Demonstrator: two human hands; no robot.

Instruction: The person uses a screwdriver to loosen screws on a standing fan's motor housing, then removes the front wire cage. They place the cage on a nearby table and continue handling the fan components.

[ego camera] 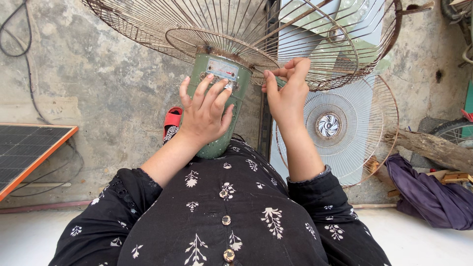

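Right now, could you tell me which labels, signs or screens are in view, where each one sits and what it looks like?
Label plate: on the upper face of the green fan motor housing, just above the left hand; small rectangle, pale with a reddish band and worn print.
Solar panel: at the left edge, on the floor; dark gridded face, orange frame; not a screen.
No signs or packages in view.

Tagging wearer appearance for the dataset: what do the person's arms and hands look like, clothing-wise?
Both arms wear black fabric sleeves with white leaf-sprig print, pushed up to mid-forearm. The left hand and right hand are bare: no gloves, rings or watch visible. The matching black garment front has round buttons.
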